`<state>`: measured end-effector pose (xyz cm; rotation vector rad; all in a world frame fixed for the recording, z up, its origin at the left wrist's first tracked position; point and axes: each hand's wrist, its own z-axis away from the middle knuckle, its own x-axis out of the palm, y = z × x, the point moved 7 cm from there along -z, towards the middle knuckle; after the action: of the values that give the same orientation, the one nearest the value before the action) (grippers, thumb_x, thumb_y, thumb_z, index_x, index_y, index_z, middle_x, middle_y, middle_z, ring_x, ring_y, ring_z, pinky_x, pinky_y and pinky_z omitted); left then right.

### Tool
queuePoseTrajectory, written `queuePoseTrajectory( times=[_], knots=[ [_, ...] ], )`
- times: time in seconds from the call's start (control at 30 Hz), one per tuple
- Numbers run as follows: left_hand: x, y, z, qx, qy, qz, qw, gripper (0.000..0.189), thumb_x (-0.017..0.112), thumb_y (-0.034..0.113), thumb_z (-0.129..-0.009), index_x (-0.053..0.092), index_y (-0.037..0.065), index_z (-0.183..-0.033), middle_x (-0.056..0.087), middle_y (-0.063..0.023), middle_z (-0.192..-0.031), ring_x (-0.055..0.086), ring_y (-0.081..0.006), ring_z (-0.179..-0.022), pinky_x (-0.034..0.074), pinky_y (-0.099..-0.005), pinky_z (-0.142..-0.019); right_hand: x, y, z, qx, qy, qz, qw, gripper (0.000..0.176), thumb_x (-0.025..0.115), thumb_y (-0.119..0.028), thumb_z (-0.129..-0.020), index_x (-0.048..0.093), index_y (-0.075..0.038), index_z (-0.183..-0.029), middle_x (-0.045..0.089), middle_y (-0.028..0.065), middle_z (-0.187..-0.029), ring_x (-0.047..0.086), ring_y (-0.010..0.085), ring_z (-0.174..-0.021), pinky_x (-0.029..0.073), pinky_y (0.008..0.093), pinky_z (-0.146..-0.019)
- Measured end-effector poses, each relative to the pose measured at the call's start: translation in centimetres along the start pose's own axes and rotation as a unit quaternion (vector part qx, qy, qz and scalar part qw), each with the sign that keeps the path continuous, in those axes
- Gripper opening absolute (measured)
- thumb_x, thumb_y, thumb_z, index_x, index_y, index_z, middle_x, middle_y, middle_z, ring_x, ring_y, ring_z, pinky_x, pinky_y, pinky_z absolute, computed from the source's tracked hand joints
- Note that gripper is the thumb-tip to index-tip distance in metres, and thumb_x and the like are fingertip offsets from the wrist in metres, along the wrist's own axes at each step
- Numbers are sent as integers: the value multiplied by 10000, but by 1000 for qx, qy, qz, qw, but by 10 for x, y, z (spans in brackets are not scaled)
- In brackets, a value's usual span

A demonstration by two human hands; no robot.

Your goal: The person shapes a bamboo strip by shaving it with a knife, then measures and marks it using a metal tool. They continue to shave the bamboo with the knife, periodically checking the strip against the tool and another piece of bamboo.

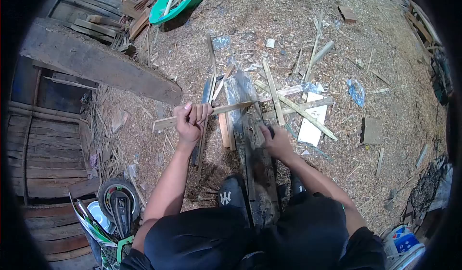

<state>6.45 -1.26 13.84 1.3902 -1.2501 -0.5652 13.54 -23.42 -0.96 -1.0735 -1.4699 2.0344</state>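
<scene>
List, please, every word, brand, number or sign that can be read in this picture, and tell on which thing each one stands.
"NY", interlocked white letters: on the left shoe.
Right shoe: a white mark, partly hidden, not readable.
Blue-and-white container, lower right: markings too small and blurred to read.

A stick point(226, 109) reaches over a plank point(262, 173) mid-frame; tub point(196, 3) upper left, wheel point(120, 193) lower left, plastic point(356, 93) right.
</scene>
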Motion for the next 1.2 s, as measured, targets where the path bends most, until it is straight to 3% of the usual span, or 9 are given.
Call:
queuePoseTrajectory(
  times=[0.07, 0.3, 0.47, 0.57, 0.63, 0.67, 0.8, 1.03, 1.2],
  knots=[
    [-2, -1, -1, -2, 6, 14, 1000, 511, 326, 299, -992, 218, 143, -517, 208, -10, -474, 189, -150, -482, 274, -337, -595, -1, 29, -4, 144, -49, 37, 988, 577, 478, -447, -1019, 613, 30, -725, 617, 205, -628, 595, 344, -581, 443, 449, -578],
    [-1, -1, 0, -3, 0, 5, 1000, 516, 318, 299, -999, 218, 143, -518, 200, -14, -474, 180, -159, -487, 274, -345, -594, -17, 1, 3, -41, 69, -61, 995, 552, 491, -416, -1015, 590, 29, -704, 572, 166, -571, 556, 326, -539, 425, 435, -551],
    [-4, -2, -6, -8, 9, 8, 1000, 526, 308, 300, -1006, 197, 144, -516, 182, -8, -475, 191, -156, -482, 287, -346, -604, -1, 47, 3, 118, -31, 75, 990, 565, 499, -456, -1001, 679, 53, -836, 652, 269, -729, 649, 439, -731, 479, 487, -683],
    [-12, -1, -12, -10, 46, 17, 999, 535, 308, 400, -1023, 247, 133, -564, 227, -7, -506, 233, -153, -510, 305, -347, -633, -6, 41, 6, 107, -14, 24, 994, 581, 493, -477, -999, 672, 44, -814, 632, 267, -699, 645, 427, -711, 474, 483, -683],
    [-16, 6, -17, 52, 111, 39, 992, 533, 314, 543, -1014, 332, 124, -686, 318, -17, -591, 304, -151, -580, 322, -344, -664, -13, 30, 11, 92, 2, 8, 996, 606, 488, -487, -1003, 634, 54, -773, 588, 254, -652, 596, 393, -640, 452, 477, -641],
    [-22, 5, -17, 80, 90, 43, 992, 611, 318, 693, -965, 435, 96, -903, 393, -32, -704, 388, -170, -673, 374, -368, -724, -17, 27, 14, 80, 14, -7, 997, 635, 484, -496, -1007, 596, 65, -733, 544, 241, -605, 547, 360, -568, 430, 471, -599],
    [-8, 17, -19, 114, 217, 28, 969, 682, 304, 668, -982, 487, 26, -1123, 412, -28, -735, 465, -188, -716, 441, -373, -802, -19, 36, 16, 118, -19, 14, 993, 621, 493, -500, -997, 641, 61, -776, 594, 238, -630, 597, 390, -624, 458, 461, -646],
    [-7, 22, -16, 132, 186, -103, 968, 470, 391, 451, -1048, 518, 0, -1087, 467, -40, -752, 499, -136, -709, 444, -289, -677, -6, 50, 16, 134, -44, -5, 990, 641, 486, -516, -997, 648, 70, -795, 602, 245, -644, 610, 361, -627, 466, 456, -657],
    [-1, 24, -20, 218, 160, -6, 963, 660, 355, 701, -953, 397, 69, -1138, 351, -4, -779, 376, -136, -740, 385, -328, -748, -6, 47, 17, 139, -50, -8, 989, 646, 485, -523, -997, 647, 66, -787, 597, 224, -631, 608, 324, -620, 463, 438, -641]
  ],
)
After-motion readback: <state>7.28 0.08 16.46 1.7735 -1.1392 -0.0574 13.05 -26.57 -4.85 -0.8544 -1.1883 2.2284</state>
